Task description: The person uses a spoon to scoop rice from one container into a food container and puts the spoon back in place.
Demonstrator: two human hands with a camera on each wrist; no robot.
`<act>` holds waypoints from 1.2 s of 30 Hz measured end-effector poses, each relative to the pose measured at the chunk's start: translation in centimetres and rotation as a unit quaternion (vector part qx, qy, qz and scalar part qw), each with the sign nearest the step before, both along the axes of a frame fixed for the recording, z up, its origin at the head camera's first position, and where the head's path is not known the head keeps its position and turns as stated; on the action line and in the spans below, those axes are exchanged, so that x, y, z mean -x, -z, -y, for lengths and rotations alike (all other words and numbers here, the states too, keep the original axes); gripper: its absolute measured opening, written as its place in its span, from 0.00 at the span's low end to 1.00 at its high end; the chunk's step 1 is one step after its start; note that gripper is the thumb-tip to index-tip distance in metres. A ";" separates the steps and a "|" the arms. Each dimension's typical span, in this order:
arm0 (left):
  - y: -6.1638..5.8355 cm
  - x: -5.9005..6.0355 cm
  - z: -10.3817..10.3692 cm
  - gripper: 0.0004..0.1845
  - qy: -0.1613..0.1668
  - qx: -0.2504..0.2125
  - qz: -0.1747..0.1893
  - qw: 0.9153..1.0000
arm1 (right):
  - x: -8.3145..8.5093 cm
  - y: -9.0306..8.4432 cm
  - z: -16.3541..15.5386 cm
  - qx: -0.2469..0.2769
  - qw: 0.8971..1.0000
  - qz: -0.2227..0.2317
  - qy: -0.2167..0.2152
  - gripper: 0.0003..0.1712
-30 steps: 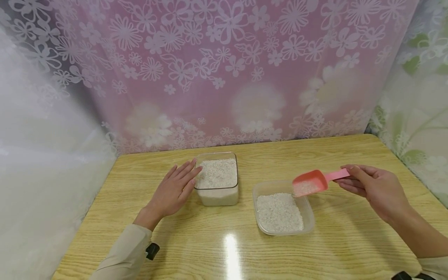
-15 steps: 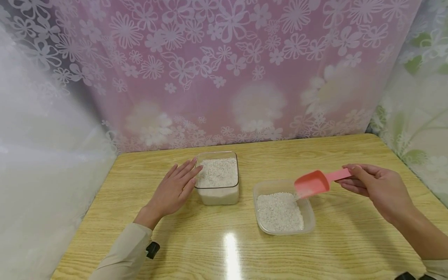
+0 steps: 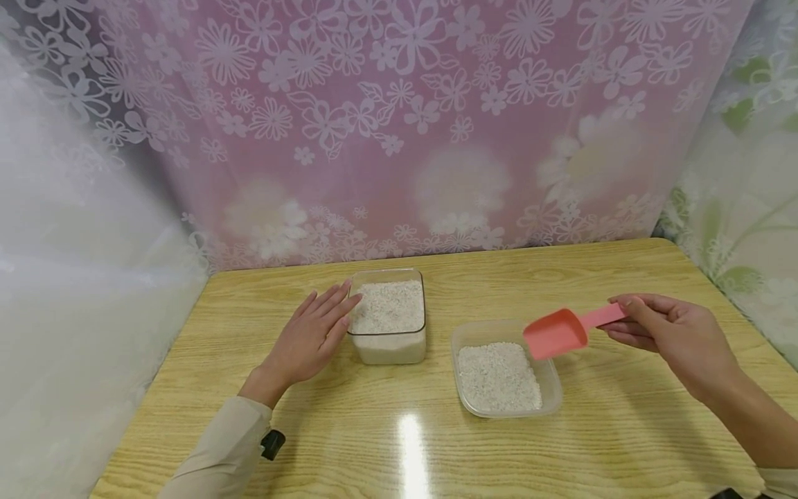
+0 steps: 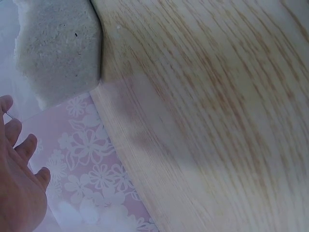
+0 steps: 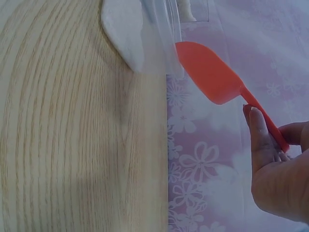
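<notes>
Wood-grain table [image 3: 623,430]: right hand [image 3: 676,343] pinches light, rigid scoop [image 3: 557,333] by handle end over shallow tub [image 3: 551,388]; left hand [image 3: 308,339] flat, fingers straight, against deep tub [image 3: 388,346] left of it.

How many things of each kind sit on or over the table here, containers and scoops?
Clear containers of white grains: 2, a deep one touched by the left hand and a shallow one
Pink scoop: 1, pinched by the right hand
Total: 3

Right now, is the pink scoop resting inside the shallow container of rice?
No, the right hand holds the pink scoop in the air above the shallow container's far right corner.
</notes>
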State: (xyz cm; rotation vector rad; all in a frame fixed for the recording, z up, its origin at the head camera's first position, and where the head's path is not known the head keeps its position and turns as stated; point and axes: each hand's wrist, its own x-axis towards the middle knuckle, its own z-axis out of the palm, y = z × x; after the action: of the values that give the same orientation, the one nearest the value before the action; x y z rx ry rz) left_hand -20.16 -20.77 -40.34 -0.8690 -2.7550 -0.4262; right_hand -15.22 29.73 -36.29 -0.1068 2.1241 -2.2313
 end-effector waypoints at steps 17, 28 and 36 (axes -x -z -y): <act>-0.1 0.0 0.0 0.25 -0.001 0.002 0.002 1.000 | 0.8 -0.9 0.5 0.178 0.983 0.028 -0.037 0.13; -0.1 0.0 0.1 0.26 -0.001 0.009 0.005 1.000 | 2.2 -1.8 3.2 0.260 0.963 0.026 -0.059 0.14; -0.2 -0.1 0.0 0.26 -0.003 0.005 0.007 1.000 | 3.3 -2.4 4.9 0.283 0.956 0.040 -0.070 0.14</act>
State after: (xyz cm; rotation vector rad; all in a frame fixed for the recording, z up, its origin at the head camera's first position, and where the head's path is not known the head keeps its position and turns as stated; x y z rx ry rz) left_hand -20.06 -20.76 -40.11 -0.8624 -2.7744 -0.4187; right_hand -18.49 24.82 -33.87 -0.1792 1.3324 -2.6226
